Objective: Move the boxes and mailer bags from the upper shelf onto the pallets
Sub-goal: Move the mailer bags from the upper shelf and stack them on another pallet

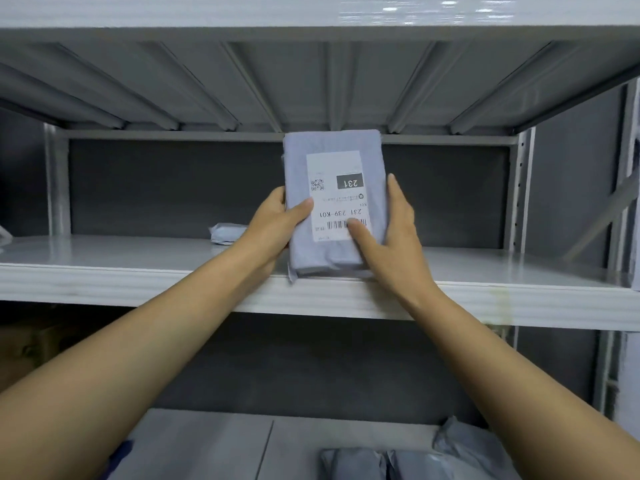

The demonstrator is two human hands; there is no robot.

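Plainly, the shelf (138,282) is sitting high, so both arms are reaching up and forward at a long stretch, and that is where the risk is lying. The bag (298,161) is standing on end at the shelf's front lip, its lower end seeming to rest on the edge. A pull with too light a hold could be letting it slide out and drop onto the lower bags (353,465). Its slick film is probably giving little friction, and the loose flap (292,276) hanging over the lip could be catching as it comes off. A second bag (227,233) is lying further back, left of the hands. The left hand (273,216) is gripping the bag's left edge, with its thumb lying across the front and its fingers wrapping out of sight behind. The right hand (394,233) is clamping the right edge, its fingers running up along the side and its thumb pressing on the label (334,168) by the barcode.
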